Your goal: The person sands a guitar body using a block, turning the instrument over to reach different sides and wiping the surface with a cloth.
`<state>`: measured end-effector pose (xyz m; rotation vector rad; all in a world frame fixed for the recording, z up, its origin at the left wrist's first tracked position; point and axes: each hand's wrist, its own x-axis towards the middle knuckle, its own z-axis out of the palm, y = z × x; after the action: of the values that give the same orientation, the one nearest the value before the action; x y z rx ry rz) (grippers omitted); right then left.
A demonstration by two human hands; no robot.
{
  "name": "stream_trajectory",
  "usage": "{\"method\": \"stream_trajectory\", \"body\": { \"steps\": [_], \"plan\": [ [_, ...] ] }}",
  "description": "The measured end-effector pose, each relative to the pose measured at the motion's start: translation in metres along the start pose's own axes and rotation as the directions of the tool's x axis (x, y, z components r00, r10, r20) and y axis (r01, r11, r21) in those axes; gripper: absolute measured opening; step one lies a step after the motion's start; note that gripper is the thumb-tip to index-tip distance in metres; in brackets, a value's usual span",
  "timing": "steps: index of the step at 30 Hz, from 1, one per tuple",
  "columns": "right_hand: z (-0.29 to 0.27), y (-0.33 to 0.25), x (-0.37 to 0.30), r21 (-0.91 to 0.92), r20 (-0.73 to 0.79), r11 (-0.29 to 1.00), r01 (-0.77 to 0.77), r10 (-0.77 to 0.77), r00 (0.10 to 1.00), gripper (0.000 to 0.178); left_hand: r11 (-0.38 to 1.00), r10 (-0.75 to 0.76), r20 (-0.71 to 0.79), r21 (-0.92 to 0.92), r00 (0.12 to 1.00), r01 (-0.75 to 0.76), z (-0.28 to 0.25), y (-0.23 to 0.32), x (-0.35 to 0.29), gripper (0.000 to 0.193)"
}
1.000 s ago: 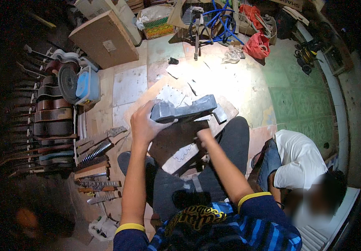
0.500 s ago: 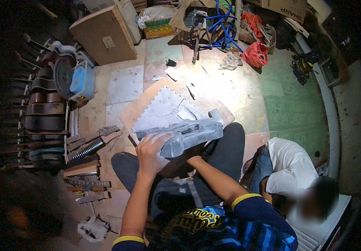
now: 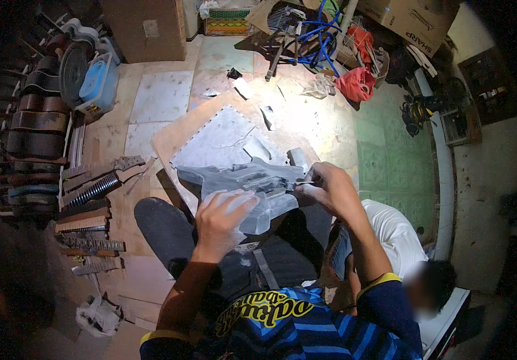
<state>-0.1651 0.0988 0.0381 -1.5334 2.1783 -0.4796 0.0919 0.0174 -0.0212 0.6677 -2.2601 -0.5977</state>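
A grey, dust-covered electric guitar body [image 3: 270, 210] with hollowed cavities in its face rests across my lap, its horns and cutouts showing. My left hand [image 3: 219, 222], whitened with dust, curls over the near left edge of the body and holds it. At the right end of the body, my right hand [image 3: 325, 189] has thumb and fingers pinched around a thin pale piece that I cannot make out clearly. A small grey block [image 3: 297, 159] lies just beyond the body, on a board [image 3: 165, 139] covered by a pale sheet [image 3: 210, 141].
Guitar necks [image 3: 99, 189] lie on the floor at left, near a rack of guitar bodies [image 3: 39, 120] and a blue-lidded tub [image 3: 99, 81]. A person in a white shirt [image 3: 384, 231] sits close at my right. Blue hose [image 3: 327, 45] and a red bag [image 3: 354, 84] lie ahead.
The guitar body has turned from tilted on edge to lying flatter, face up. My right hand has come out from beneath it to its right end. The whole view has shifted slightly.
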Motion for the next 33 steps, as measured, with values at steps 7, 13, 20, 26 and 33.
{"method": "stream_trajectory", "body": {
  "steps": [7, 13, 20, 26, 33],
  "plan": [
    [0.018, 0.002, 0.016, -0.146, 0.131, 0.98, 0.135, -0.116, 0.985, 0.031, 0.999, -0.027, 0.015, -0.02, 1.0, 0.027, 0.002, -0.001, -0.007, 0.038],
    [0.03, 0.003, 0.025, 0.063, 0.114, 0.998, -0.004, -0.004, 0.993, 0.026, 0.999, -0.031, -0.007, -0.013, 1.0, 0.031, 0.006, -0.005, -0.004, 0.041],
    [0.016, 0.013, 0.035, 0.308, -0.131, 0.941, -0.142, 0.19, 0.973, 0.017, 1.0, -0.025, -0.094, -0.002, 0.995, 0.025, 0.009, -0.003, -0.004, 0.032],
    [0.01, -0.009, 0.021, -0.053, 0.142, 0.998, 0.019, -0.011, 0.99, 0.025, 0.998, -0.06, -0.047, -0.017, 0.997, 0.06, 0.006, -0.005, -0.002, 0.038],
    [0.02, -0.004, 0.037, -0.028, 0.195, 0.998, 0.064, -0.057, 0.979, 0.018, 0.999, -0.032, -0.08, -0.013, 0.996, 0.031, 0.009, -0.003, -0.003, 0.033]
  ]
}}
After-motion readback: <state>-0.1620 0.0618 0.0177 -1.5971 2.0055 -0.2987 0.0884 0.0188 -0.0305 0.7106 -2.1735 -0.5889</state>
